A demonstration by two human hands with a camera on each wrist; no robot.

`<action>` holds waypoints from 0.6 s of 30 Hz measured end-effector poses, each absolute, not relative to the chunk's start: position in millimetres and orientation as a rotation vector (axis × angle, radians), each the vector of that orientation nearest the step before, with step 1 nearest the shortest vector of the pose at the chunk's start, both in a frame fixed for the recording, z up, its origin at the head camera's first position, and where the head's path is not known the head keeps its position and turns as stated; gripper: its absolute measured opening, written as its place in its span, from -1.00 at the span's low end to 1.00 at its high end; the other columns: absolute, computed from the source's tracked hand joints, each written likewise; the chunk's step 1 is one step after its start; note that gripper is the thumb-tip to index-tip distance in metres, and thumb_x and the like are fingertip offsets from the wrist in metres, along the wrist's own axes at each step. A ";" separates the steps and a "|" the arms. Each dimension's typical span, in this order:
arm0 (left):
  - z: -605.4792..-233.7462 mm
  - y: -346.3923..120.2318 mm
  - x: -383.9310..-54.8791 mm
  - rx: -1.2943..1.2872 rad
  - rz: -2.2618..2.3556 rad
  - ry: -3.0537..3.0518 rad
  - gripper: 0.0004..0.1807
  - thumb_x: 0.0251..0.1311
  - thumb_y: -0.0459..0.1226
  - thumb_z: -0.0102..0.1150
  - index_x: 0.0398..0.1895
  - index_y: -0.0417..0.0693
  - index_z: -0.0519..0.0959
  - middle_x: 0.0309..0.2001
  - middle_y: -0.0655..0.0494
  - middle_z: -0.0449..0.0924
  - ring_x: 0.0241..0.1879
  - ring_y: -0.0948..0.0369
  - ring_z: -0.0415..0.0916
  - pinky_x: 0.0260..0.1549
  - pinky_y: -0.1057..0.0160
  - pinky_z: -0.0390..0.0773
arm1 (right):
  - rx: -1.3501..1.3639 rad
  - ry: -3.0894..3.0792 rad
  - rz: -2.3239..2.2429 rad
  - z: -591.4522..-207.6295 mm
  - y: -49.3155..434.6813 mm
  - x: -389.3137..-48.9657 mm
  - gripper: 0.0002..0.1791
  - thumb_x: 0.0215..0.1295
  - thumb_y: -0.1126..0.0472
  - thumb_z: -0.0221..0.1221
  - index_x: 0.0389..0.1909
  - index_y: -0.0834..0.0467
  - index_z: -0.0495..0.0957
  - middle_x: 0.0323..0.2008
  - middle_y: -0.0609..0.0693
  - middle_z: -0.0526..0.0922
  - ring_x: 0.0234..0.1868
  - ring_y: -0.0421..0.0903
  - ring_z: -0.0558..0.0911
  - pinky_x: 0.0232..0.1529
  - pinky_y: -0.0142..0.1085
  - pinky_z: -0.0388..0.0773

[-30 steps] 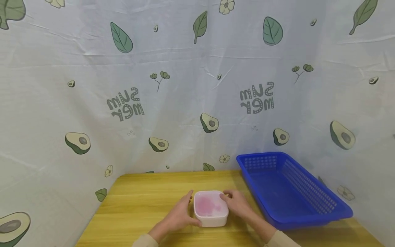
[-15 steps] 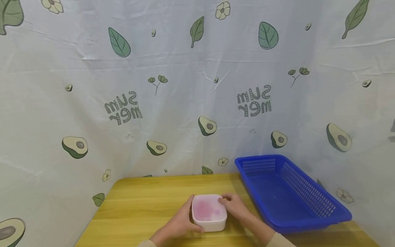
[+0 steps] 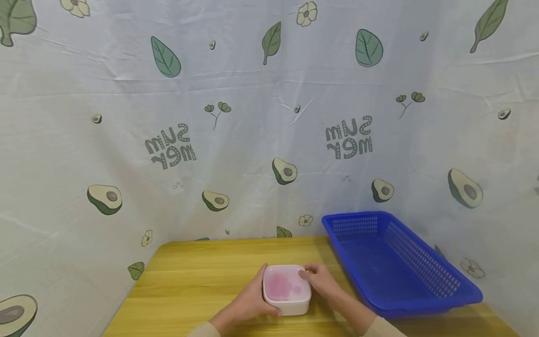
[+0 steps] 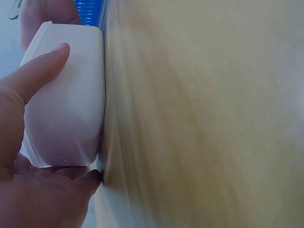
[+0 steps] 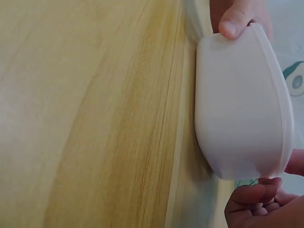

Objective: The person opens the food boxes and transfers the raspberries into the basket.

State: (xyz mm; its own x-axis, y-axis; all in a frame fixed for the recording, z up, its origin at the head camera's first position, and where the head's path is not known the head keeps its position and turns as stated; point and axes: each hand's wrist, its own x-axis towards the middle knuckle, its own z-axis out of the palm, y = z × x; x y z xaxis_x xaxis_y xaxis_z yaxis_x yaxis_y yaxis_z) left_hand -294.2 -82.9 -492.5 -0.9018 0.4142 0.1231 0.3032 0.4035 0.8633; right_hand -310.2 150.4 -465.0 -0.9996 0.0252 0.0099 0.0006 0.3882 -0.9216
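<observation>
A white, rounded-square food container [image 3: 290, 307] sits on the wooden table, topped by a translucent lid [image 3: 284, 283] through which pink shows. My left hand [image 3: 254, 298] grips the container from its left, thumb across the near side and fingers along the left wall; the left wrist view shows that thumb flat on the wall [image 4: 71, 104]. At the far right corner my right hand [image 3: 322, 280] pinches the lid's edge, thumb on top and fingers curled below the rim. In the right wrist view those curled fingers [image 5: 259, 197] are right at the rim.
A blue plastic basket [image 3: 379, 304] with perforated sides stands to the right, beyond my right forearm. The yellow wooden table [image 3: 202, 269] extends left and back to a white curtain [image 3: 244, 140] printed with avocados and leaves.
My left hand has closed in from beside the container to grip its left wall. My right hand stays at the lid's far right corner. The head view has shifted slightly.
</observation>
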 end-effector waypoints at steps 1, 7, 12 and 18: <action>-492.6 -82.7 -294.7 0.651 1.533 2.527 0.45 -0.28 -0.16 0.69 0.61 -0.19 -0.17 0.33 0.08 0.40 0.21 0.12 0.41 0.35 -0.08 0.30 | -0.027 -2.595 1.730 -464.5 150.2 -309.5 -0.62 0.28 0.21 0.27 0.00 0.40 0.59 -0.27 0.08 0.60 -0.40 -0.10 0.47 -0.45 -0.30 0.39; -494.9 -83.1 -295.9 0.652 1.548 2.490 0.44 -0.27 -0.19 0.66 0.61 -0.15 -0.18 0.32 0.07 0.39 0.21 0.12 0.40 0.37 -0.11 0.29 | -0.062 -2.590 1.752 -467.4 149.6 -307.8 -0.69 0.29 0.21 0.26 -0.07 0.34 0.61 -0.35 0.03 0.51 -0.43 -0.12 0.43 -0.48 -0.32 0.37; -493.3 -83.6 -297.6 0.660 1.584 2.428 0.43 -0.27 -0.21 0.64 0.61 -0.10 -0.19 0.31 0.09 0.38 0.20 0.14 0.40 0.35 -0.06 0.30 | -0.059 -2.567 1.768 -469.0 149.7 -308.6 -0.73 0.28 0.22 0.26 -0.13 0.34 0.61 -0.35 0.02 0.49 -0.36 -0.11 0.46 -0.42 -0.31 0.42; -491.3 -84.7 -298.1 0.681 1.615 2.377 0.40 -0.25 -0.24 0.63 0.61 -0.09 -0.18 0.29 0.12 0.38 0.19 0.17 0.40 0.35 -0.01 0.32 | -0.060 -2.552 1.769 -470.5 148.3 -309.6 -0.72 0.27 0.23 0.27 -0.12 0.35 0.61 -0.34 0.04 0.54 -0.33 -0.11 0.49 -0.39 -0.31 0.45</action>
State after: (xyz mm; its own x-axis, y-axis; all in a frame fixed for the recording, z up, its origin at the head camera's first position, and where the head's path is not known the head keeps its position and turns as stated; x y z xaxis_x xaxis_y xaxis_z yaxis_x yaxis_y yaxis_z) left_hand -298.1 -84.7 -491.3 -0.8769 0.4704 0.0993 0.2657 0.3020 0.9155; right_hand -309.6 148.3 -470.5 -0.9986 0.0520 0.0077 0.0111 0.3509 -0.9363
